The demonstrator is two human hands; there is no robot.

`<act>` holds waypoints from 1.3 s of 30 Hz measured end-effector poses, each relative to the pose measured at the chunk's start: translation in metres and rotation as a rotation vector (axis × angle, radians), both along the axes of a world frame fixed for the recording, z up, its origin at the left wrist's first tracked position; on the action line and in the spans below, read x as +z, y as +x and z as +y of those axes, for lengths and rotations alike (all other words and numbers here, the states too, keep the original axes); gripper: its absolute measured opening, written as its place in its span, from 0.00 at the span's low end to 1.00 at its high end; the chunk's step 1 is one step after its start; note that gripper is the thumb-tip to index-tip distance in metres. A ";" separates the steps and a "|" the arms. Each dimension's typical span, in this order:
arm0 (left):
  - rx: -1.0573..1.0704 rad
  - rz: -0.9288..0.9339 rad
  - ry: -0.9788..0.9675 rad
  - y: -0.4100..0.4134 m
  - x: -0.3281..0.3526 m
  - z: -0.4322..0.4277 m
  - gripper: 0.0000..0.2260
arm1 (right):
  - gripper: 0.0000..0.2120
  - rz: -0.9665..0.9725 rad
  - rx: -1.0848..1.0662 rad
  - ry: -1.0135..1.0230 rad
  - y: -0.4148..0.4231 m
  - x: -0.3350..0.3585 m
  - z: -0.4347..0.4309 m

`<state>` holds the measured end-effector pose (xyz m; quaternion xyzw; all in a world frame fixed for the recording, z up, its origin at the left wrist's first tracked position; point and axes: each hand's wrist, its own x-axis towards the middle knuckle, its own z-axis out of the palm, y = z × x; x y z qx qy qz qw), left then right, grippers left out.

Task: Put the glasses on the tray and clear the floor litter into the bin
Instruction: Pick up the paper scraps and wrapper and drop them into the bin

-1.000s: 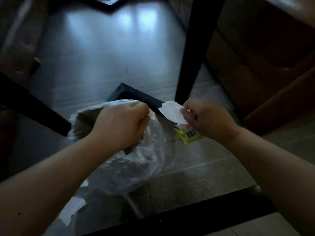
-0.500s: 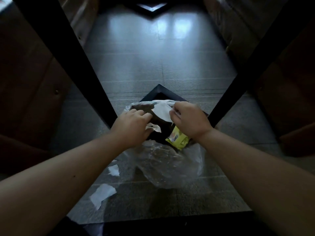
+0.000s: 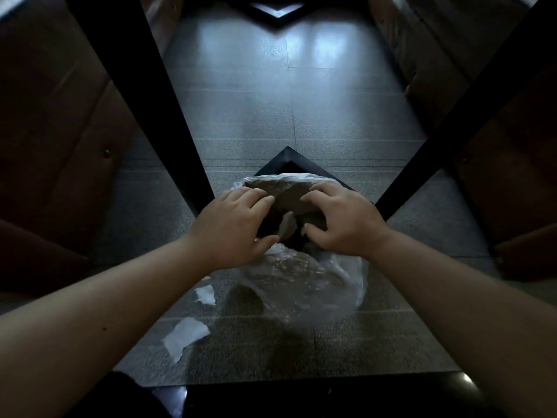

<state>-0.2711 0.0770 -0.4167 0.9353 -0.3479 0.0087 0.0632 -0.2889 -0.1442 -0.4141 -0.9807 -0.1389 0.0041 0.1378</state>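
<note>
The bin, lined with a clear plastic bag [image 3: 316, 282], stands on the dark floor straight ahead of me. Its crumpled rim [image 3: 289, 177] shows just beyond my fingers. My left hand [image 3: 232, 224] hovers over the left side of the bin mouth, fingers apart and curled, holding nothing. My right hand [image 3: 343, 221] mirrors it over the right side, also without anything in it. Between the two hands a pale paper scrap [image 3: 287, 227] lies inside the bin. On the floor left of the bin are two white paper scraps, a smaller one [image 3: 206, 294] and a larger one [image 3: 185, 334]. No glasses or tray are in view.
Two black table legs slant up from beside the bin, one to the left [image 3: 144, 95] and one to the right [image 3: 452, 131]. Brown upholstered seats flank the floor at left [image 3: 54, 146] and right [image 3: 512, 182]. A black bar [image 3: 301, 393] crosses the bottom.
The white tissue and yellow wrapper have left my right hand, and the small scrap has left my left hand. Both hands have opened over the bin mouth.
</note>
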 end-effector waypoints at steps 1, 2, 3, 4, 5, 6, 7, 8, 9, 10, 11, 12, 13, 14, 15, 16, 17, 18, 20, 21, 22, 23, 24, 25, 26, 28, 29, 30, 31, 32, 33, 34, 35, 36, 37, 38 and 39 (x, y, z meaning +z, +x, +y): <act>-0.017 -0.001 0.005 0.000 0.004 0.005 0.31 | 0.23 -0.002 0.028 -0.016 -0.003 0.003 0.003; -0.030 -0.003 0.013 -0.001 0.008 0.012 0.30 | 0.23 -0.001 0.051 -0.032 -0.007 0.006 0.008; -0.035 -0.008 0.019 -0.001 0.012 0.021 0.30 | 0.23 -0.004 0.070 -0.039 -0.011 0.008 0.013; -0.035 -0.014 0.025 -0.002 0.015 0.031 0.29 | 0.22 -0.012 0.090 -0.036 -0.015 0.010 0.019; -0.028 -0.018 0.033 -0.003 0.017 0.043 0.28 | 0.22 -0.023 0.117 -0.026 -0.018 0.011 0.028; -0.018 -0.018 0.040 -0.005 0.018 0.056 0.27 | 0.21 -0.035 0.151 -0.017 -0.022 0.013 0.037; -0.003 -0.012 0.043 -0.007 0.016 0.069 0.26 | 0.19 -0.044 0.188 -0.015 -0.025 0.015 0.047; 0.020 0.002 0.050 -0.009 0.013 0.088 0.25 | 0.18 -0.052 0.232 -0.020 -0.026 0.016 0.063; 0.035 0.012 0.063 -0.012 0.007 0.102 0.24 | 0.17 -0.057 0.267 -0.028 -0.027 0.017 0.075; 0.048 0.022 0.077 -0.015 -0.001 0.114 0.23 | 0.16 -0.057 0.298 -0.031 -0.029 0.018 0.086; 0.064 0.041 0.088 -0.019 -0.009 0.128 0.22 | 0.16 -0.052 0.328 -0.030 -0.029 0.017 0.100; 0.080 0.070 0.096 -0.023 -0.018 0.143 0.21 | 0.15 -0.034 0.352 -0.026 -0.030 0.015 0.114; 0.096 0.102 0.103 -0.028 -0.029 0.157 0.20 | 0.15 -0.006 0.370 -0.026 -0.030 0.013 0.130; 0.109 0.137 0.110 -0.034 -0.039 0.167 0.20 | 0.14 0.025 0.376 -0.028 -0.032 0.011 0.142; 0.118 0.172 0.121 -0.039 -0.051 0.176 0.20 | 0.14 0.052 0.365 -0.028 -0.035 0.008 0.154; 0.128 0.218 0.140 -0.045 -0.063 0.184 0.19 | 0.13 0.077 0.353 -0.021 -0.038 0.005 0.165; 0.143 0.265 0.162 -0.053 -0.076 0.193 0.19 | 0.12 0.105 0.352 -0.018 -0.041 0.000 0.179; 0.151 0.305 0.185 -0.060 -0.089 0.196 0.18 | 0.12 0.132 0.351 -0.016 -0.043 -0.005 0.188; 0.166 0.381 0.213 -0.073 -0.112 0.203 0.17 | 0.12 0.165 0.366 -0.014 -0.045 -0.019 0.203; 0.172 0.414 0.213 -0.079 -0.121 0.204 0.16 | 0.12 0.173 0.367 -0.011 -0.044 -0.029 0.209; 0.178 0.437 0.215 -0.083 -0.131 0.206 0.15 | 0.12 0.188 0.364 -0.010 -0.041 -0.039 0.214; 0.182 0.453 0.219 -0.087 -0.141 0.207 0.15 | 0.12 0.200 0.369 -0.008 -0.038 -0.052 0.218; 0.178 0.460 0.223 -0.089 -0.148 0.205 0.15 | 0.12 0.222 0.369 -0.010 -0.036 -0.062 0.221; 0.188 0.474 0.230 -0.093 -0.160 0.205 0.15 | 0.12 0.256 0.378 -0.006 -0.033 -0.078 0.226; 0.194 0.476 0.234 -0.094 -0.168 0.203 0.15 | 0.12 0.300 0.356 0.003 -0.031 -0.092 0.229; 0.210 0.476 0.238 -0.092 -0.186 0.199 0.18 | 0.12 0.389 0.256 0.047 -0.031 -0.119 0.233; 0.221 0.484 0.235 -0.093 -0.194 0.197 0.21 | 0.12 0.426 0.200 0.077 -0.034 -0.133 0.233; 0.230 0.490 0.228 -0.095 -0.203 0.195 0.23 | 0.12 0.459 0.145 0.103 -0.037 -0.147 0.233; 0.244 0.499 0.219 -0.098 -0.211 0.194 0.24 | 0.13 0.490 0.093 0.119 -0.040 -0.160 0.230; 0.263 0.513 0.210 -0.102 -0.218 0.192 0.25 | 0.14 0.523 0.042 0.119 -0.042 -0.171 0.228; 0.284 0.530 0.209 -0.107 -0.226 0.191 0.25 | 0.15 0.545 -0.006 0.107 -0.044 -0.182 0.225; 0.301 0.544 0.216 -0.110 -0.231 0.190 0.27 | 0.15 0.557 -0.047 0.091 -0.045 -0.190 0.222; 0.315 0.556 0.234 -0.112 -0.237 0.189 0.28 | 0.15 0.562 -0.081 0.076 -0.046 -0.197 0.219; 0.328 0.563 0.248 -0.113 -0.241 0.187 0.28 | 0.15 0.563 -0.111 0.064 -0.047 -0.203 0.216; 0.339 0.560 0.250 -0.114 -0.244 0.186 0.25 | 0.15 0.565 -0.134 0.056 -0.047 -0.208 0.214; 0.346 0.555 0.244 -0.113 -0.246 0.185 0.21 | 0.15 0.566 -0.149 0.051 -0.047 -0.212 0.212; 0.348 0.556 0.239 -0.111 -0.248 0.184 0.18 | 0.15 0.566 -0.152 0.046 -0.047 -0.215 0.210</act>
